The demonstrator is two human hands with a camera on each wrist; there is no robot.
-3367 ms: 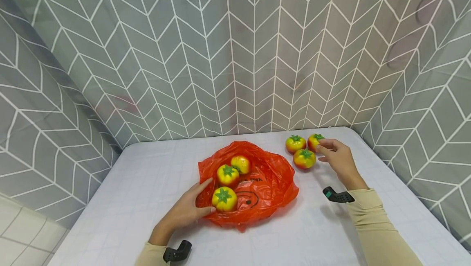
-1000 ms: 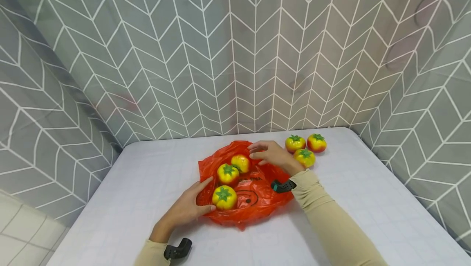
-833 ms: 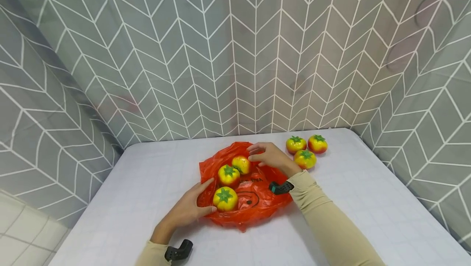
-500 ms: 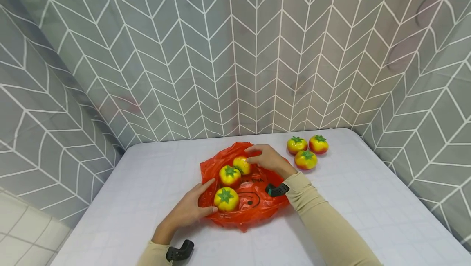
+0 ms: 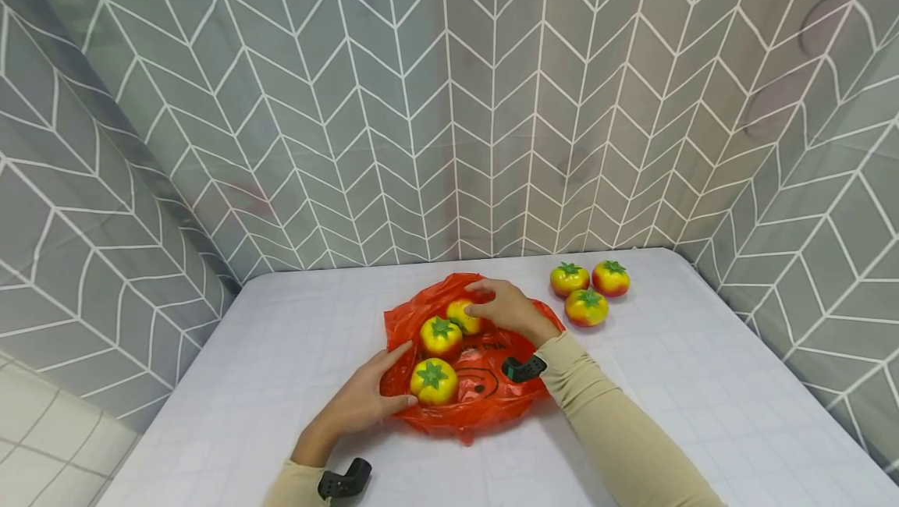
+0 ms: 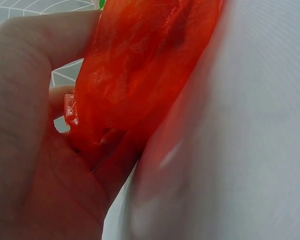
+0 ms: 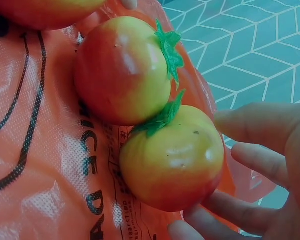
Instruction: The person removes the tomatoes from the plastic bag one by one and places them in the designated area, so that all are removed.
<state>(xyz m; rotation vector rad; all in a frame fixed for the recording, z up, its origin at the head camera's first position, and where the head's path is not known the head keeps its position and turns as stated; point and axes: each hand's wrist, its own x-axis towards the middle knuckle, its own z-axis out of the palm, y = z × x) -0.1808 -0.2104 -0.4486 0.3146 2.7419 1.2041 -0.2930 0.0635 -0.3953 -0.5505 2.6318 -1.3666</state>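
Note:
In the head view, a red plastic bag (image 5: 485, 405) lies spread on the table with several red-and-yellow toy tomatoes inside. My right hand (image 5: 509, 308) reaches over its far side and holds the farthest tomato (image 5: 462, 315). The right wrist view shows fingertips on both sides of this tomato (image 7: 174, 160), which lies tilted with its leaf (image 7: 162, 119) against a neighbouring tomato (image 7: 122, 70). My left hand (image 5: 361, 394) cups the bag's left rim, the thumb close to the nearest tomato (image 5: 433, 382). In the left wrist view, red film (image 6: 135, 65) covers part of the palm.
Three more toy tomatoes, among them a front one (image 5: 586, 307), stand together on the white table (image 5: 232, 382) to the right of the bag. A grey curtain (image 5: 393, 109) with white zigzag lines hangs behind the table and along both sides.
My right hand has come from the tomatoes at the right to the bag, then lowered onto the farthest tomato. The left hand has kept its place at the bag's rim.

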